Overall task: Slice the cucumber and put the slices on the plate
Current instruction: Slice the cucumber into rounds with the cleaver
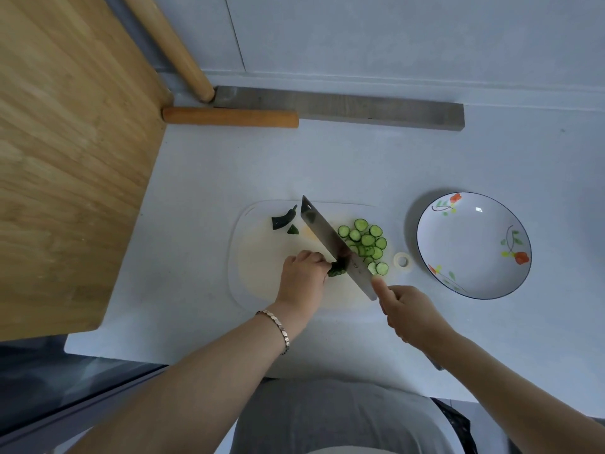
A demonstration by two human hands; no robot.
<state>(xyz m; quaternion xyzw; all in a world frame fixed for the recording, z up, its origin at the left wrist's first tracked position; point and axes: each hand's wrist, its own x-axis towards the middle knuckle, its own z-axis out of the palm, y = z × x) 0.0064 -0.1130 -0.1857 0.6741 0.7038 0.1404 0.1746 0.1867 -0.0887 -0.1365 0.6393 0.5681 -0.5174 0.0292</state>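
On white cutting board (262, 283): cucumber stub (337, 271), pinched by curled left hand (302, 276); cleaver (330, 244) bearing on it, handle gripped by right hand (409, 314). Slices (366, 240) heaped beside blade; floral plate (471, 250) holds none. Advice: stub short, so tuck fingertips back and cut straight down.

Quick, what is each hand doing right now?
Left hand: closed, holding the cucumber end down.
Right hand: closed, gripping the cleaver.
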